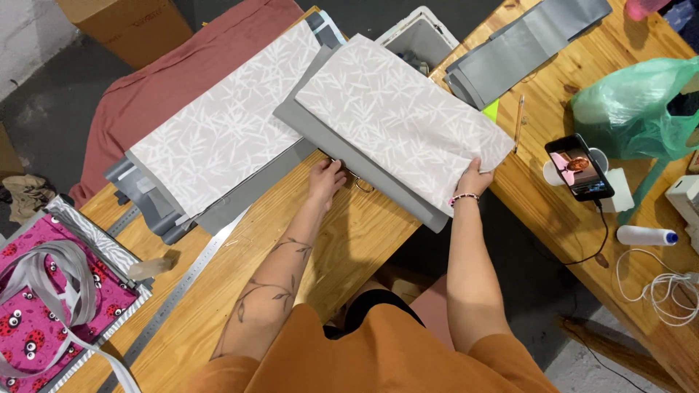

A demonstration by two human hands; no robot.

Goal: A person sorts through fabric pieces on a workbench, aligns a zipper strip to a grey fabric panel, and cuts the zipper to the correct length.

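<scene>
A stack of fabric panels lies across the gap between two wooden tables: a beige leaf-print piece [397, 116] on top of a plain grey piece [342, 149]. My right hand [473, 177] grips the near right corner of the leaf-print piece. My left hand [325, 178] rests at the grey piece's near edge, fingers on a pair of scissors [358, 180] partly hidden under the fabric. A second leaf-print panel [226, 131] lies on grey fabric to the left.
A metal ruler [182, 280] lies on the left table [291, 291]. A pink bag with grey straps [44, 306] sits far left. The right table holds a phone on a stand [580, 167], a green plastic bag [633, 105], a thread spool [644, 235], a white cable [666, 287] and a pen [519, 120].
</scene>
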